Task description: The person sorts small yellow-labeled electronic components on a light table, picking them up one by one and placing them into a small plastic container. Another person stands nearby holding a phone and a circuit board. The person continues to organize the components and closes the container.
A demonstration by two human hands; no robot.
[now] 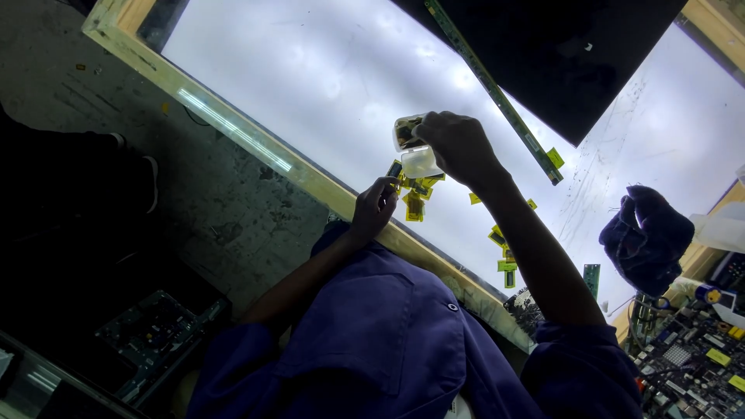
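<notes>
While the head camera looks down over a purple-clad chest, these lines set out the scene
Surface: a backlit white panel (326,70) glows inside a pale wooden frame (256,147), which runs slantwise from upper left to lower right
Right hand: the right hand (459,146) is raised over the lit panel, fingers curled shut around a small clear container (415,151) whose pale body and darker top jut out to the left of the knuckles
Left hand: the left hand (375,208) sits lower, at the frame's inner edge, fingertips pinched narrow on a small yellow and black strip (395,169) that points up toward the container
Container position: just above the left hand and touching only the right one, over the panel near the frame
Loose parts: more yellow strips (416,198) lie on the glass right under the two hands, and a further scatter of yellow and green pieces (503,252) trails along beside the right forearm
Long part: a thin green circuit strip (497,93) lies diagonally along the edge of a dark sheet (559,54) covering the upper right of the panel
Cloth: a dark blue rag (644,237) is bunched on the glass, well apart to the right
Bench corner: circuit boards (691,357) crowd the lower right
Floor side: a grey concrete floor (116,116) lies left of the frame, with another board (151,330) in shadow at lower left
</notes>
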